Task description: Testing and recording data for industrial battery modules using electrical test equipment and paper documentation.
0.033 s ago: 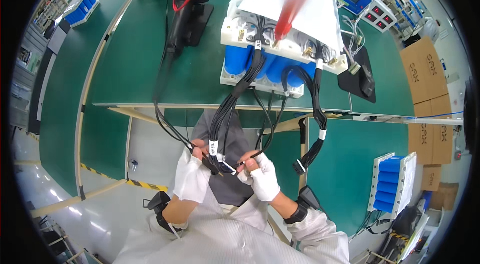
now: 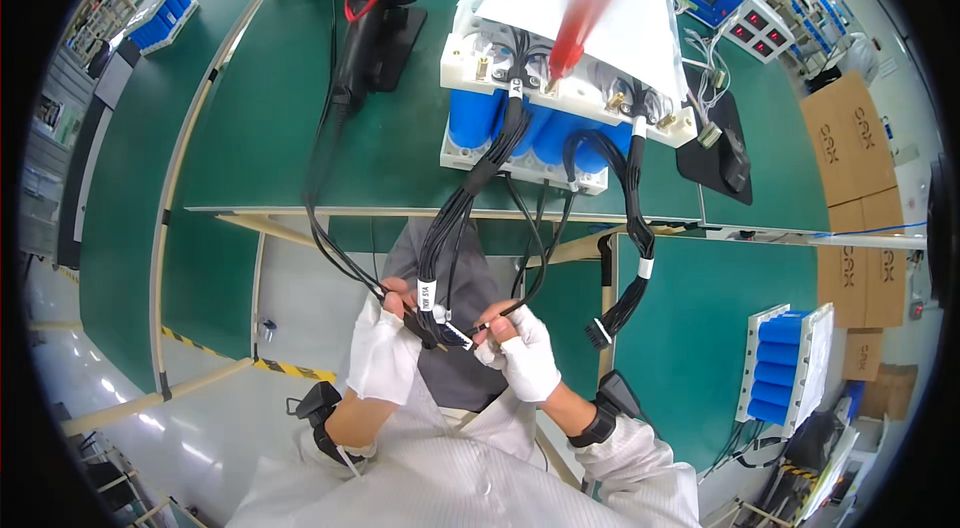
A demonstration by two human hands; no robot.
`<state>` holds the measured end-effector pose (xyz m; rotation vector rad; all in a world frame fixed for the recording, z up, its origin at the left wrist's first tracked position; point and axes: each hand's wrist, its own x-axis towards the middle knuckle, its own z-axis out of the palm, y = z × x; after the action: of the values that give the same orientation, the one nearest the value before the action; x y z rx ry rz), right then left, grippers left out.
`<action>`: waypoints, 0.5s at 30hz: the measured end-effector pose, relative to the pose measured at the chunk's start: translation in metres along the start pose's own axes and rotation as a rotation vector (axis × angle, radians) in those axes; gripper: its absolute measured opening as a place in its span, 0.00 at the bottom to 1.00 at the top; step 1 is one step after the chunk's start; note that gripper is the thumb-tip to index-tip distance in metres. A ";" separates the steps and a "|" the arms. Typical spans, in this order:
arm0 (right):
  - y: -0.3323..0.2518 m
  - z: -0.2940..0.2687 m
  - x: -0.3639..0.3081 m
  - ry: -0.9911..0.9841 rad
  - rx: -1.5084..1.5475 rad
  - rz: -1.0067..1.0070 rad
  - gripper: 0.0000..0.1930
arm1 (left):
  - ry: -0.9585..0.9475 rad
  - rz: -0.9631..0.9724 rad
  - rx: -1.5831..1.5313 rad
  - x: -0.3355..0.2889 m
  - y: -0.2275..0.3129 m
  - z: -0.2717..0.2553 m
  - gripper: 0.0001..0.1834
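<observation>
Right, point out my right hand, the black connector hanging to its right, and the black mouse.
Right hand [image 2: 528, 363]: head view, on its gloved middle.
Black connector [image 2: 598, 333]: head view, on its body.
Black mouse [image 2: 735, 168]: head view, on its casing.

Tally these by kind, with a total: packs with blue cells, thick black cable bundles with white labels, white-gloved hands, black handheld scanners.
Blue-celled packs: 3
Thick labelled black cable bundles: 2
White-gloved hands: 2
Black handheld scanner: 1
Total: 8
</observation>
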<state>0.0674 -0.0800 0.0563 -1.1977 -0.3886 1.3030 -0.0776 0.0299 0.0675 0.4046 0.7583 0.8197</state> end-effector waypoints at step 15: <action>-0.010 -0.008 0.003 0.118 -0.086 -0.109 0.12 | 0.074 -0.026 -0.013 0.012 -0.007 0.008 0.11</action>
<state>0.0802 -0.0787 0.0602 -1.3008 -0.4216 1.1256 -0.0625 0.0345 0.0630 0.3534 0.8247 0.8180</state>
